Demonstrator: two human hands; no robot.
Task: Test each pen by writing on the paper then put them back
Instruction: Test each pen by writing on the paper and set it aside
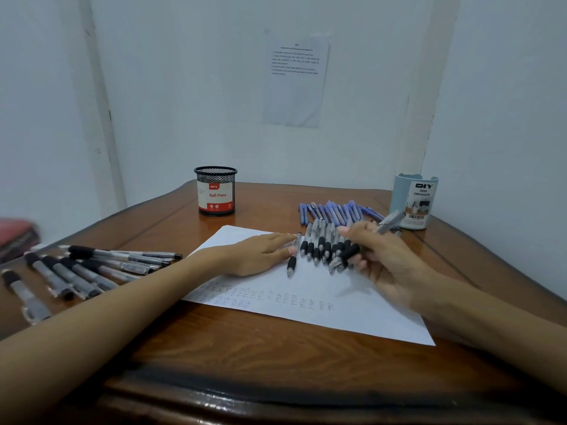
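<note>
A white sheet of paper (322, 305) with rows of small pen marks lies on the wooden table. My left hand (260, 254) lies flat on the paper, its fingertips touching a black-gripped grey pen (292, 262). My right hand (380, 259) grips a grey pen with a black grip (352, 251), its tip pointing left and down over a row of similar pens (322, 245) on the paper's far edge. Several blue pens (334, 211) lie behind them.
A black mesh cup labelled Ball Pens (215, 191) stands at the back centre. A pale blue desk organizer (414, 202) stands at the back right. Several capped grey pens (86, 268) lie at the left. A red object (17, 234) sits at the far left edge.
</note>
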